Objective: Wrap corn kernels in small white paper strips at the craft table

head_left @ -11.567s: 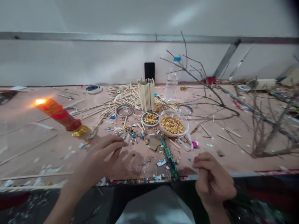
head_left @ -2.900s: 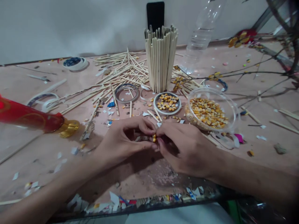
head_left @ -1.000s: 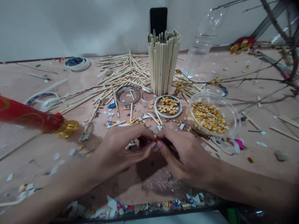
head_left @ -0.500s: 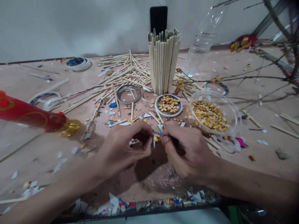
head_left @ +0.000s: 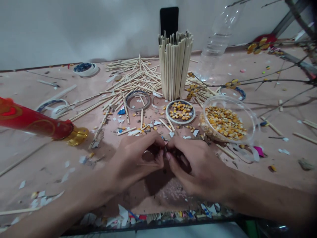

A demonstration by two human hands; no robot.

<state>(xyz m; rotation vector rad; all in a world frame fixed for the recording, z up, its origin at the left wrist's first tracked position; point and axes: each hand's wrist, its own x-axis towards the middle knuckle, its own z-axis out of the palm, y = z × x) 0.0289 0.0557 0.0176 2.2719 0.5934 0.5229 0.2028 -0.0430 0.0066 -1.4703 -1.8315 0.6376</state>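
Observation:
My left hand (head_left: 138, 155) and my right hand (head_left: 195, 162) meet fingertip to fingertip above the table's front part. Each has its thumb and forefinger pinched together. A tiny item seems to sit where the fingertips join, but the fingers cover it and I cannot name it. Just beyond the hands lies a tape roll ring (head_left: 180, 112) with corn kernels (head_left: 180, 111) inside it. A clear plastic tub (head_left: 251, 114) of corn kernels (head_left: 224, 124) stands to the right of it. Short sticks (head_left: 142, 118) and paper scraps (head_left: 157, 123) lie around.
A bundle of upright sticks (head_left: 174, 69) stands behind, with a pile of loose sticks (head_left: 133, 79) beside it. Twigs with kernel flowers (head_left: 231, 84) reach in from the right. A red tube with a gold end (head_left: 49, 127) lies left. A clear bottle (head_left: 215, 44) is at the back.
The hands have drawn together, my right hand moving left until the fingertips touch. The small pale piece that showed at my left fingertips is now hidden. The view has shifted slightly.

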